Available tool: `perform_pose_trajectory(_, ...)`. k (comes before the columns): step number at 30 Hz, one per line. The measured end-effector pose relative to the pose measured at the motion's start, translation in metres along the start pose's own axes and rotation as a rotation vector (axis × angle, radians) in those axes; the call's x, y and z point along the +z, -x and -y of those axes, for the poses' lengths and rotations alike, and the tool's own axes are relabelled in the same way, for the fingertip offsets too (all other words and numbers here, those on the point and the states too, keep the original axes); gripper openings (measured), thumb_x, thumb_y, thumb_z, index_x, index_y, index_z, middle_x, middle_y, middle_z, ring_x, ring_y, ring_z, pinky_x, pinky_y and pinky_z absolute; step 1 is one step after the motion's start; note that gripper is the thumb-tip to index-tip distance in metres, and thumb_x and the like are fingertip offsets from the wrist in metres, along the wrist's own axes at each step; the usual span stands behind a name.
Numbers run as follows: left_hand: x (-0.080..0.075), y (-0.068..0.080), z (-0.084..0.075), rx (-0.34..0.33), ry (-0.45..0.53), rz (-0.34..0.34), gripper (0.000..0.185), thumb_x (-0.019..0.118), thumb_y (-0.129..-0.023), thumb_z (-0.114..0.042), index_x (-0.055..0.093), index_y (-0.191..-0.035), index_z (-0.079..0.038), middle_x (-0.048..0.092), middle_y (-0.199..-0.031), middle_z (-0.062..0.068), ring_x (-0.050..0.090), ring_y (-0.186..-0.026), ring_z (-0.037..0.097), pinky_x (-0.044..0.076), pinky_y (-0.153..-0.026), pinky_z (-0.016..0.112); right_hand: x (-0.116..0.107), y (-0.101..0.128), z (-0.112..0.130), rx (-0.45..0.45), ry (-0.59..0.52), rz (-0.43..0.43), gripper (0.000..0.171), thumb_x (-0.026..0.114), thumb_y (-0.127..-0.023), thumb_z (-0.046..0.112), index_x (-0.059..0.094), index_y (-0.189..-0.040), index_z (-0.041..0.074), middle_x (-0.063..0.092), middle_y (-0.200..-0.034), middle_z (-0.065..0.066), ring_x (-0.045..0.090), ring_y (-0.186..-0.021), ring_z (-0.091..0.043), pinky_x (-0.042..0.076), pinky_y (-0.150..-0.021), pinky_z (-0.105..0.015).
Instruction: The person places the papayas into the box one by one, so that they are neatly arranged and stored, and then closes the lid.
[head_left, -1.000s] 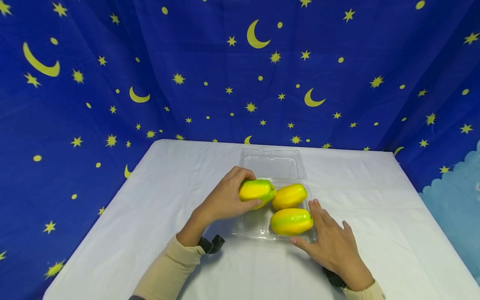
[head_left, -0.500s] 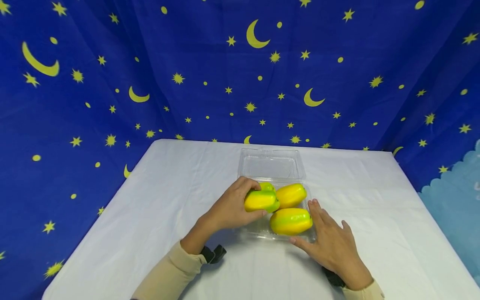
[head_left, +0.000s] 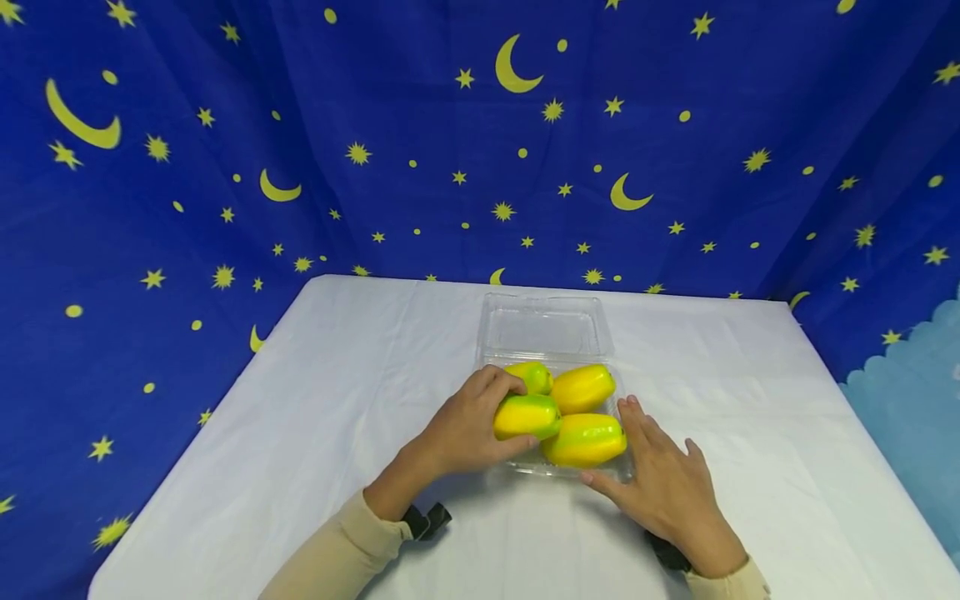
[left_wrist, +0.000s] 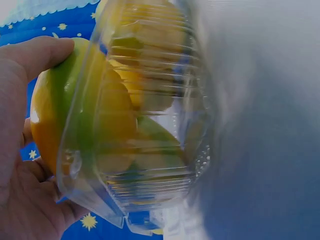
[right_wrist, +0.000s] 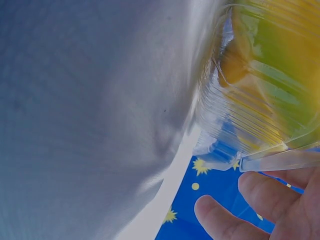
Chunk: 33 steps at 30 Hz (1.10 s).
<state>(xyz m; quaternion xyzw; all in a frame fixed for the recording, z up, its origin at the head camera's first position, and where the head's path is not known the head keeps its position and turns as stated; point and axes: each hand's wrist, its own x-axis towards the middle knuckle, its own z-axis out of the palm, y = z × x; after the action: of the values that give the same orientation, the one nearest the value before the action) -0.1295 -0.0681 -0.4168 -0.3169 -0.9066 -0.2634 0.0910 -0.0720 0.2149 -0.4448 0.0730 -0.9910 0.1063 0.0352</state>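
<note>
white tablecloth point(head_left: 300, 433) before starry blue backdrop point(head_left: 375, 125)

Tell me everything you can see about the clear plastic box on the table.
The clear plastic box is a thin, see-through hinged container with ribbed walls, lying on the white tablecloth. Its lid is open and folded back on the far side. Four yellow-green fruits fill its tray. The left hand grips the near-left fruit in it, and the right hand rests with straight fingers at its right near corner.

Far-left fruit point(head_left: 531, 377) half hidden by left hand point(head_left: 465, 429), wrist views blurred by clear tray point(left_wrist: 150, 150)
</note>
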Motion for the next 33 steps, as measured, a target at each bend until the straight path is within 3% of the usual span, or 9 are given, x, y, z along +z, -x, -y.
perform_pose_trajectory(10,0.008,0.006,0.001,0.063,-0.064,-0.026,0.058,0.078,-0.078,-0.056,0.055,-0.119,-0.02,0.054,-0.115,-0.004,0.049,-0.092,0.006,0.047,-0.076,0.023,-0.001,0.0,0.0,0.006,0.0,0.014,0.116,0.048,-0.078,0.089,0.023,-0.16,0.012,0.029,-0.164,-0.01,0.044,-0.142,-0.037,0.029,-0.1,-0.081)
perform_pose_trajectory(19,0.013,0.011,0.005,0.051,-0.022,-0.013,0.061,0.077,-0.08,-0.054,0.054,-0.123,-0.018,0.053,-0.119,-0.002,0.049,-0.097,0.006,0.049,-0.082,0.024,-0.001,0.0,0.0,0.008,0.001,0.019,0.116,0.047,-0.078,0.089,0.021,-0.161,0.013,0.028,-0.165,-0.009,0.041,-0.144,-0.035,0.029,-0.1,-0.08)
perform_pose_trajectory(33,0.02,0.015,0.009,0.059,0.015,-0.063,0.06,0.083,-0.076,-0.048,0.054,-0.12,-0.018,0.051,-0.12,-0.002,0.05,-0.103,0.008,0.051,-0.087,0.027,0.0,-0.001,0.0,0.001,0.005,0.015,0.116,0.046,-0.078,0.09,0.023,-0.16,0.012,0.028,-0.165,-0.009,0.041,-0.144,-0.035,0.03,-0.1,-0.08)
